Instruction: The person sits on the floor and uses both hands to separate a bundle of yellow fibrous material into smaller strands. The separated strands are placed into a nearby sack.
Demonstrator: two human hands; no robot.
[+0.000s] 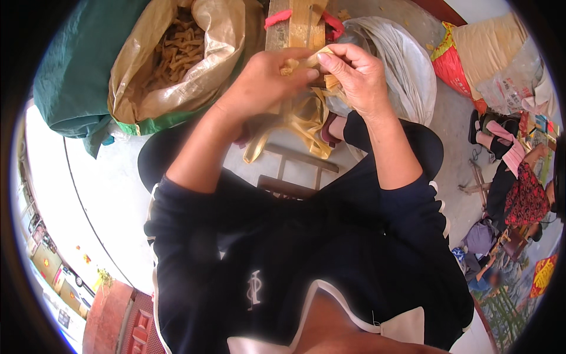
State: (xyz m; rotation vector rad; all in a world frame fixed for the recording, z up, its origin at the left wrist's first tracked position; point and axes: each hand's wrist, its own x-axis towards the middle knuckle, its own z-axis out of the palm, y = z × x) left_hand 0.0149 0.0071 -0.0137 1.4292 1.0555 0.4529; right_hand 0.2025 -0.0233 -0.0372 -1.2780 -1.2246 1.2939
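Note:
Both my hands meet in front of me over a narrow wooden board. Between them is a thin, pale yellow strip, bent and partly covered by fingers. My right hand pinches it between thumb and forefinger. My left hand, slightly blurred, closes on the strip's other side, where a crumpled yellow part shows by its fingers. More of the same yellow strips hang in loose loops below my hands. The strip's material is not plain to see.
To the left stands an open woven sack with many short tan pieces inside. A whitish sack lies to the right of the board. Red cloth is tied around the board. A wooden stool frame is between my legs. People sit at far right.

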